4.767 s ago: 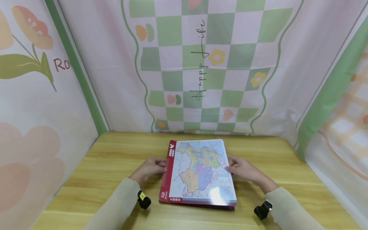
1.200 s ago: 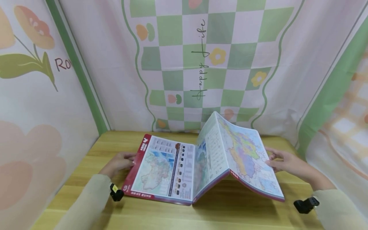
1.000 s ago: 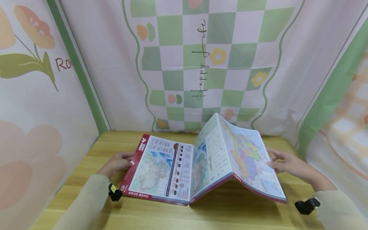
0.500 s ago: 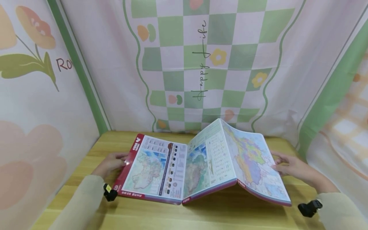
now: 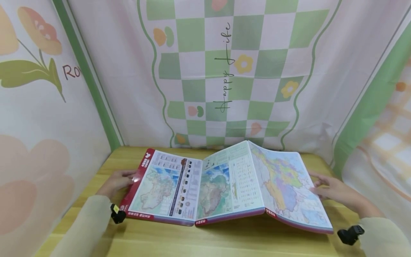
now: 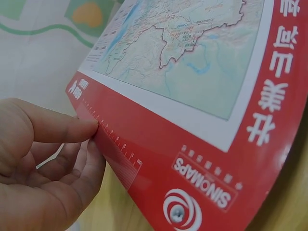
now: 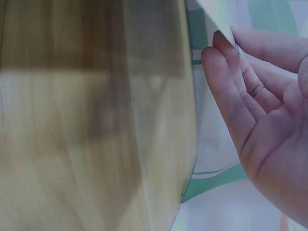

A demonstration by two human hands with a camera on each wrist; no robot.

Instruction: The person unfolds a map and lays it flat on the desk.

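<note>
A folding map [image 5: 231,178] with a red border lies partly unfolded across the table, one fold standing up as a ridge right of its middle. My left hand [image 5: 117,182] pinches the red left edge between thumb and fingers; in the left wrist view that hand [image 6: 53,159] grips beside a printed ruler scale on the red border [image 6: 144,130]. At the far right edge, my right hand [image 5: 335,191] pinches the outer panel, which shows a coloured map. The right wrist view has the right hand [image 7: 269,110] with thumb and fingertips on the panel's corner.
The wooden table [image 5: 224,242] runs back to a checked green and white curtain [image 5: 218,71]. Patterned fabric hangs at the left [image 5: 38,150] and right [image 5: 379,142] sides. A small black camera sits on each wrist [image 5: 117,214].
From a folded stack between both hands, the map has been drawn out sideways. Over the last second the hands have moved further apart and the raised fold has sunk lower.
</note>
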